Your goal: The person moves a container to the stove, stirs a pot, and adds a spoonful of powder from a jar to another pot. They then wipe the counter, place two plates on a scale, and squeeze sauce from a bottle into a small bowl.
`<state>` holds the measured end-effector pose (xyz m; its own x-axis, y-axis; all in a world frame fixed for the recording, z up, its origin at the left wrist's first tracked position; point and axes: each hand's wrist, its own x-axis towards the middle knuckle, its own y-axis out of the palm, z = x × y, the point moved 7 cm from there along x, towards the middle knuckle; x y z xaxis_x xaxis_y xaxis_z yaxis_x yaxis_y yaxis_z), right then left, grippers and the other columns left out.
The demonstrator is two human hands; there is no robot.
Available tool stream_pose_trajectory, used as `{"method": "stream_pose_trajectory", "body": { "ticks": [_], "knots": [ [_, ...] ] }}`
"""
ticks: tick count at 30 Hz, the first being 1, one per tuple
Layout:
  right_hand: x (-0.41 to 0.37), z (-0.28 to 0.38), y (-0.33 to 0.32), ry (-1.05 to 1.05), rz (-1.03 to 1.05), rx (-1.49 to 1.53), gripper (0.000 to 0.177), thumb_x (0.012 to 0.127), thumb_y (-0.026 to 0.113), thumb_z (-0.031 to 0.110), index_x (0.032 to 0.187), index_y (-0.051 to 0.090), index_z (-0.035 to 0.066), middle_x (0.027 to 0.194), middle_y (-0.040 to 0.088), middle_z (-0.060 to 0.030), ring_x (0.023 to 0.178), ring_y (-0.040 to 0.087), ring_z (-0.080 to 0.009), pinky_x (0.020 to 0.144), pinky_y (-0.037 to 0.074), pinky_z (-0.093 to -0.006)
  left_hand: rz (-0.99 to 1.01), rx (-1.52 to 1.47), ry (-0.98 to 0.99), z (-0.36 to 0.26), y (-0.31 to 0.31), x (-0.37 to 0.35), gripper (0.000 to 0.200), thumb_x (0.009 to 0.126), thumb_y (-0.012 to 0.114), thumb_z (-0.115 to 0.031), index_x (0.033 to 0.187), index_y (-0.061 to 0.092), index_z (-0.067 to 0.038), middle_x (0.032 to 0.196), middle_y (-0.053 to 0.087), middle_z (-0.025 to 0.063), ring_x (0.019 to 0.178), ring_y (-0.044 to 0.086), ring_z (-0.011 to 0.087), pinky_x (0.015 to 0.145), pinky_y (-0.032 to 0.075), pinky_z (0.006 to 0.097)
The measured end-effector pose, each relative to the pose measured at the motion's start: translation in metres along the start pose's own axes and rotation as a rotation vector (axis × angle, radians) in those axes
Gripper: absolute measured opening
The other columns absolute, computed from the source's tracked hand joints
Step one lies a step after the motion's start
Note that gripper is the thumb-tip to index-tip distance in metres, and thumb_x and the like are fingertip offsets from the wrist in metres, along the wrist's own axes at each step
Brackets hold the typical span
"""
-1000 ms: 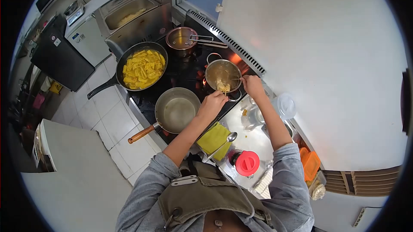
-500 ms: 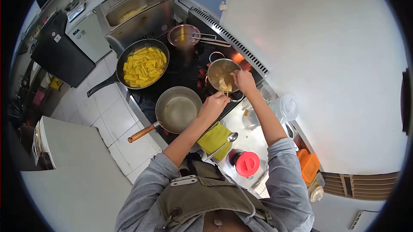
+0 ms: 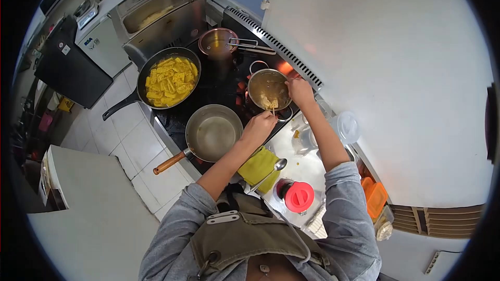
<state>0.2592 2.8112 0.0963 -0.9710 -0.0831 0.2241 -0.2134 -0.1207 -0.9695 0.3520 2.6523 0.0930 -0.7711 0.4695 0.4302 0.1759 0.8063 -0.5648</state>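
Note:
A small steel pot (image 3: 268, 85) with two loop handles stands on the black cooktop, with brownish liquid in it. Pale food pieces (image 3: 269, 103) are at its near side, on a thin stick. My left hand (image 3: 261, 125) pinches the lower end of that stick at the pot's near rim. Over the pot's right rim is my right hand (image 3: 298, 91), its fingers closed together; what they hold, if anything, is hidden. Left of my left hand sits an empty grey saucepan (image 3: 214, 132) with a wooden handle.
A black frying pan (image 3: 169, 78) holds yellow pieces. Behind stands a copper-coloured pot (image 3: 219, 42). A green cloth (image 3: 259, 169), a spoon (image 3: 280, 164), a red-lidded jar (image 3: 299, 196) and a clear container (image 3: 345, 127) lie nearer me. A white panel (image 3: 385, 72) rises at the right.
My right hand has drawn back from over the pot's inside to its right rim. The food pieces sit lower and nearer the pot's near side. The view has shifted slightly.

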Motion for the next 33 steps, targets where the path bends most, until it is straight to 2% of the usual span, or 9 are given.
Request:
{"method": "stream_pose_trajectory", "body": {
  "ticks": [4, 8, 10, 15, 18, 21, 26, 33],
  "knots": [
    [-0.017, -0.01, -0.008, 0.015, 0.032, -0.052, 0.025, 0.085, 0.052, 0.022, 0.077, 0.06, -0.001, 0.072, 0.061, -0.0198, 0.064, 0.062, -0.0355, 0.059, 0.051, -0.043, -0.008, 0.043, 0.026, 0.009, -0.002, 0.003, 0.012, 0.08, 0.057, -0.008, 0.072, 0.059, 0.001, 0.075, 0.057, 0.0134, 0.067, 0.06, 0.032, 0.06, 0.05, 0.0395],
    [-0.033, -0.016, -0.012, 0.0, -0.028, -0.012, 0.022, 0.082, 0.055, 0.02, 0.072, 0.061, 0.001, 0.065, 0.06, -0.0204, 0.063, 0.06, -0.0363, 0.059, 0.049, -0.0447, -0.071, 0.097, -0.025, 0.025, -0.008, 0.012, 0.004, 0.073, 0.062, -0.004, 0.075, 0.064, -0.001, 0.078, 0.06, 0.0112, 0.068, 0.061, 0.0296, 0.062, 0.05, 0.0363],
    [-0.04, -0.017, -0.015, 0.004, -0.045, -0.018, 0.021, 0.082, 0.056, 0.019, 0.071, 0.061, 0.001, 0.065, 0.059, -0.0204, 0.063, 0.059, -0.0361, 0.06, 0.049, -0.0448, -0.178, 0.07, -0.066, 0.031, -0.022, 0.017, 0.004, 0.072, 0.063, -0.004, 0.075, 0.064, -0.001, 0.077, 0.06, 0.0115, 0.068, 0.061, 0.0299, 0.062, 0.05, 0.0357],
    [-0.055, -0.002, -0.029, 0.025, 0.034, 0.005, 0.022, 0.081, 0.056, 0.017, 0.069, 0.061, 0.0, 0.066, 0.06, -0.021, 0.065, 0.061, -0.0357, 0.062, 0.05, -0.0447, -0.32, 0.065, -0.099, 0.042, -0.043, 0.03, 0.006, 0.07, 0.066, -0.002, 0.074, 0.064, 0.001, 0.073, 0.06, 0.0129, 0.061, 0.062, 0.0241, 0.056, 0.05, 0.0307],
    [-0.062, 0.012, -0.031, 0.016, 0.039, 0.055, 0.022, 0.08, 0.056, 0.018, 0.069, 0.061, 0.0, 0.066, 0.06, -0.0205, 0.065, 0.061, -0.0355, 0.062, 0.05, -0.0449, -0.362, 0.057, -0.107, 0.039, -0.052, 0.037, 0.007, 0.07, 0.066, -0.002, 0.075, 0.064, 0.001, 0.072, 0.061, 0.0129, 0.06, 0.062, 0.0241, 0.056, 0.05, 0.0304],
    [-0.066, 0.024, -0.022, -0.047, -0.007, 0.136, 0.021, 0.081, 0.056, 0.018, 0.07, 0.061, 0.001, 0.063, 0.059, -0.0197, 0.059, 0.059, -0.036, 0.057, 0.049, -0.0444, -0.352, 0.028, -0.104, 0.035, -0.051, 0.044, 0.007, 0.07, 0.066, -0.003, 0.075, 0.064, 0.002, 0.072, 0.061, 0.0131, 0.06, 0.062, 0.0241, 0.056, 0.051, 0.0298],
    [-0.067, 0.044, -0.005, -0.036, -0.045, 0.176, 0.021, 0.082, 0.056, 0.018, 0.07, 0.061, 0.001, 0.06, 0.058, -0.0202, 0.058, 0.059, -0.0356, 0.055, 0.048, -0.0439, -0.358, 0.033, -0.081, 0.028, -0.049, 0.045, 0.008, 0.07, 0.067, -0.003, 0.075, 0.064, 0.002, 0.072, 0.061, 0.0125, 0.06, 0.063, 0.0229, 0.055, 0.051, 0.0285],
    [-0.066, 0.021, 0.001, 0.084, -0.081, 0.172, 0.023, 0.085, 0.052, 0.018, 0.071, 0.057, 0.0, 0.06, 0.058, -0.0221, 0.057, 0.059, -0.0381, 0.055, 0.05, -0.0451, -0.352, -0.031, -0.078, 0.016, -0.05, 0.039, 0.006, 0.071, 0.066, -0.001, 0.076, 0.064, 0.002, 0.074, 0.061, 0.011, 0.063, 0.064, 0.0199, 0.057, 0.053, 0.0263]
  ]
}}
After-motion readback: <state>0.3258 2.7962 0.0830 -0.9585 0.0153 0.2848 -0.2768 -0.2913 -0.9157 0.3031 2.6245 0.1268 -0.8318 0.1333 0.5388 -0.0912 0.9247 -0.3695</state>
